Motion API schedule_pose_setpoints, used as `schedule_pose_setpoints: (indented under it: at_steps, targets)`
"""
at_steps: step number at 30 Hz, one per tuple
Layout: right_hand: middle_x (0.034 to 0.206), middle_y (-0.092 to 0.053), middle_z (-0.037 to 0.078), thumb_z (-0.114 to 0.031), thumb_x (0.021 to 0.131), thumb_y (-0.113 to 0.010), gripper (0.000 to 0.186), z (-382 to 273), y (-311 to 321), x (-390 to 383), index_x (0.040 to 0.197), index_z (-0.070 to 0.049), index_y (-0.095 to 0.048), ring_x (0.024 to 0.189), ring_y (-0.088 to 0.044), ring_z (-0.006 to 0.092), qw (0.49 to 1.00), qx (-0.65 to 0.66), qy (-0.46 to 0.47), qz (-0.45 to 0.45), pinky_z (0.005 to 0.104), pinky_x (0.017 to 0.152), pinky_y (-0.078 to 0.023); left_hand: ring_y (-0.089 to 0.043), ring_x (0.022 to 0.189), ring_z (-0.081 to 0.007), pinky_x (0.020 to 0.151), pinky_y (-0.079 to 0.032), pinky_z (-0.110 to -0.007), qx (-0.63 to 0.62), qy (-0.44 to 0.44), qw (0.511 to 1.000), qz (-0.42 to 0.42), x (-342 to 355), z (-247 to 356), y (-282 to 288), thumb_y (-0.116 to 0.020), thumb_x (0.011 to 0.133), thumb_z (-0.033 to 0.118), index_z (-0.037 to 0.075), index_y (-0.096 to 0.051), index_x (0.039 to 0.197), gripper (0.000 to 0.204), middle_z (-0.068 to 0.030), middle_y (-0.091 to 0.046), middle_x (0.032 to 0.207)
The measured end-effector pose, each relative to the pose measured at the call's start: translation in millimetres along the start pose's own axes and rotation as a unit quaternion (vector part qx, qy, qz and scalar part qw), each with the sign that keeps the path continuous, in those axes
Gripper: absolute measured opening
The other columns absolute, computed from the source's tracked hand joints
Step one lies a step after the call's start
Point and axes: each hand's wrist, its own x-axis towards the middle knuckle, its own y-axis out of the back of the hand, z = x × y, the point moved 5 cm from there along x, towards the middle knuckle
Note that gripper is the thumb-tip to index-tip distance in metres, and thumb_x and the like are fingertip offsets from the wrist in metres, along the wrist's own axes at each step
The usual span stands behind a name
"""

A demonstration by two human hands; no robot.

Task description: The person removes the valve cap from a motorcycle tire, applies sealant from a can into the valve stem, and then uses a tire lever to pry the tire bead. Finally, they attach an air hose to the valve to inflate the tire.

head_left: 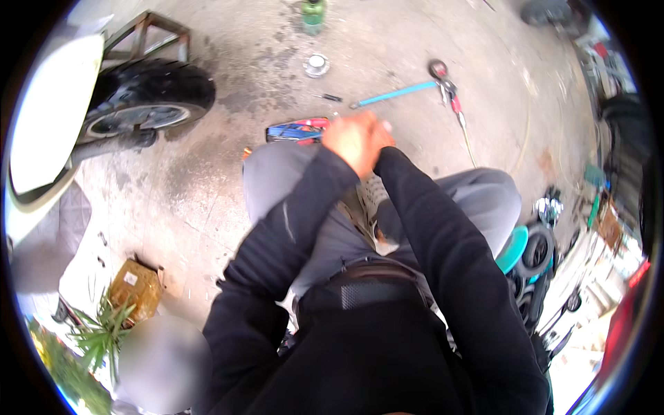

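Note:
My left hand (348,142) and my right hand (380,138) are close together above my shoes, between my bent knees. Motion smears the fingers, and the left hand partly covers the right. Whether anything is held between them I cannot make out. Just left of the hands, by my left knee, lies a blue tool tray (282,133) with red-handled tools in it. Ahead on the concrete is a small dark stick-like piece (332,97). A tyre inflator (446,88) with a round gauge, red grip and light-blue hose lies ahead to the right.
At the left stands a scooter's rear wheel (155,97) beside a metal frame (181,40). A round silver dish (316,65) and a green bottle (313,17) are farther ahead. A cardboard box (138,287) and a plant (104,339) are back left; tyres (536,250) lie at the right.

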Motion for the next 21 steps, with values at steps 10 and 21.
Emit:
schedule_pose_setpoints:
  at_steps: [10, 21]
  targets:
    - [0.106, -0.071, 0.013, -0.023, 0.088, -0.069, 0.024, -154, -55, 84, 0.110, -0.014, -0.071, 0.103, -0.068, 0.0369, 0.975, -0.069, 0.176, -0.118, 0.0511, 0.087, -0.053, -0.069, 0.079, -0.0318, 0.070, -0.054, -0.043, -0.035, 0.108, 0.993, 0.025, -80, -30, 44, -0.070, 0.092, 0.021, 0.004, -0.063, 0.091, 0.019, -0.0132, -0.068, 0.086]
    - [0.108, -0.072, 0.012, -0.014, 0.085, -0.069, 0.031, -194, -90, 97, 0.116, -0.013, -0.065, 0.101, -0.072, 0.0330, 0.841, -0.331, 0.398, -0.157, 0.0454, 0.082, -0.058, -0.073, 0.084, -0.0263, 0.073, -0.056, -0.039, -0.013, 0.253, 0.957, 0.141, -132, -39, 73, -0.074, 0.091, 0.023, 0.004, -0.064, 0.110, 0.028, -0.0114, -0.072, 0.095]
